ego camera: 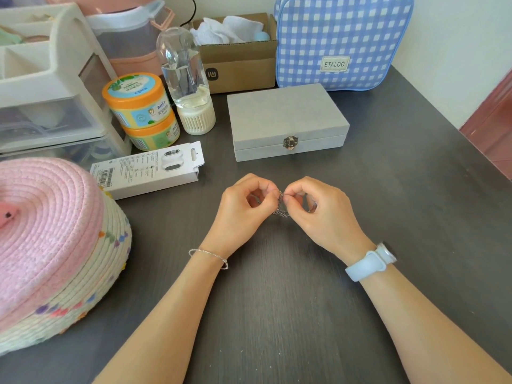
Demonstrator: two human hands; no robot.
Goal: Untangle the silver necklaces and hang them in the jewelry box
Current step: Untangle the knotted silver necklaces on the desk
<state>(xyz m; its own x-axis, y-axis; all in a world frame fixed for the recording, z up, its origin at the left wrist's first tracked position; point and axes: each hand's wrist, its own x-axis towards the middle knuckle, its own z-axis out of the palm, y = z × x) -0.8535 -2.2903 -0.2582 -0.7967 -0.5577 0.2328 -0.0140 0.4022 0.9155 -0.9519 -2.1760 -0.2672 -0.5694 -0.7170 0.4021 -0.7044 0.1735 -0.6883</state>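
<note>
A small tangle of silver necklaces (280, 207) hangs between my two hands just above the dark table (277, 300). My left hand (246, 206) pinches the chains from the left with thumb and forefinger. From the right, my right hand (318, 212) pinches the same tangle, and a bit of chain shows inside its curled fingers. The grey jewelry box (285, 120) sits behind my hands, lid down and its metal clasp (290, 141) facing me.
A pink woven basket (50, 245) fills the near left. A white flat package (149, 170), two orange-lidded jars (138, 106), a clear bottle (185, 79), drawer organiser (41, 79), cardboard box (238, 59) and blue checked bag (340, 40) line the back.
</note>
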